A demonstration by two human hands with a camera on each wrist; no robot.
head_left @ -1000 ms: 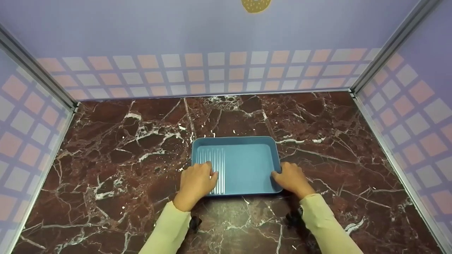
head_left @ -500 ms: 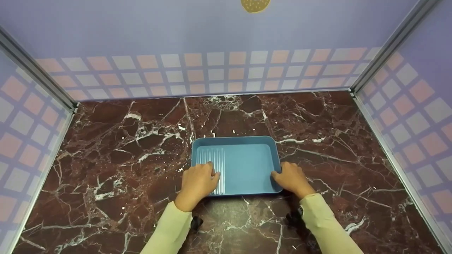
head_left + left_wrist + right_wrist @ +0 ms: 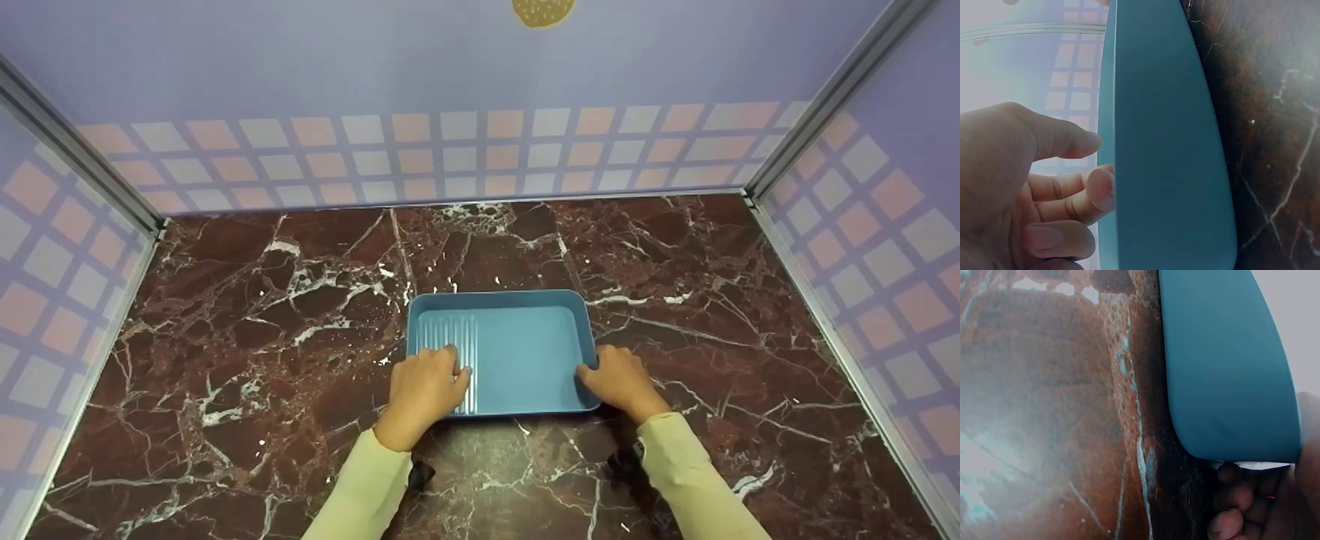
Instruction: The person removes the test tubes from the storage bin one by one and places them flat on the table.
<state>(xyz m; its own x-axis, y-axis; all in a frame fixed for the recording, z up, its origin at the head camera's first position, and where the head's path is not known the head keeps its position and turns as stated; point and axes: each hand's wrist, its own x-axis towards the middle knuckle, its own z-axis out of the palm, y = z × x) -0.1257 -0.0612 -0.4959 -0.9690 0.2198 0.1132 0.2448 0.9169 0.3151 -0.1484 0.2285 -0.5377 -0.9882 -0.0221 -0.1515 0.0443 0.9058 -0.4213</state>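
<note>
I have the blue tray lying flat on the dark red marbled desk, a little off the centre of my head view toward 5 o'clock, its long sides running from 9 to 3. Ribs fill its 9 o'clock end; the rest of its floor is smooth.

My right hand is at the tray's 4 o'clock, pinching the end wall there, thumb over the rim on the inside and fingers bent against the outside. My left hand is at 8 o'clock, over the ribs and the near corner. On the left wrist camera its thumb stands apart from loosely bent fingers, with nothing pinched between them; one fingertip sits right at the rim, and I cannot tell whether it touches.

Pale yellow-green sleeves come in from 7 and 5 o'clock, with a small black piece under the left one and another dark shape under the right. At 12 o'clock I see a lilac wall with rows of pink and white squares and a yellow ring print cut off by the top edge. Grey corner posts stand toward 10 and 2.
</note>
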